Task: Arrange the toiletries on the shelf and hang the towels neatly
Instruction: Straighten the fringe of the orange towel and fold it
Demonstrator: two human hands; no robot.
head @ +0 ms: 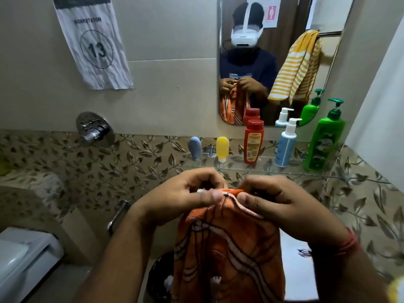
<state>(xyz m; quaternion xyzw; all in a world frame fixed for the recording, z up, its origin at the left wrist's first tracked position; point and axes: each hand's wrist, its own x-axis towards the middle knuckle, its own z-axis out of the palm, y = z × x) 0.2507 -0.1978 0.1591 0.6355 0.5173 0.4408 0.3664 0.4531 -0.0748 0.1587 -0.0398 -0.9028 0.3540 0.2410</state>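
An orange towel (227, 254) with white and black stripes hangs down in front of me. My left hand (181, 197) and my right hand (282, 206) both pinch its top edge, close together. Behind them a glass shelf (236, 166) carries a row of toiletries: a grey-blue tube (195, 148), a yellow tube (222, 148), a red bottle (253, 142), a white-and-blue pump bottle (286, 145) and a green pump bottle (324, 141). In the mirror (282, 22), a yellow striped towel (295, 68) hangs on a rail.
A chrome tap valve (95, 130) is on the wall at left, below a paper sign numbered 13 (94, 42). A white toilet cistern (24, 265) stands at lower left. A chrome handle (117, 216) sticks out near my left wrist.
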